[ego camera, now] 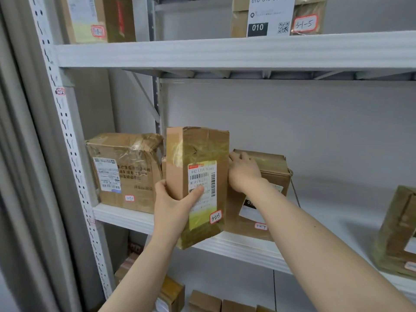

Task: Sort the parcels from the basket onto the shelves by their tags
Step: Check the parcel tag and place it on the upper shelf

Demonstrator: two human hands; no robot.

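Note:
My left hand (173,206) grips a tall taped cardboard parcel (198,154) upright in front of the middle shelf (126,216); its tag reads 3-2-3. My right hand (243,171) rests on the left top edge of a brown box (273,167) tagged 3-2-4, which stands on that shelf just right of the held parcel. A wider crumpled box (126,170) with a small tag stands on the same shelf to the left.
The upper shelf (225,52) carries a box tagged 3-1-5 (279,16) and another box (99,19) at the left. A further box (398,230) sits at the right end of the middle shelf. Several small boxes (202,300) lie on the level below. A perforated upright (67,131) bounds the left.

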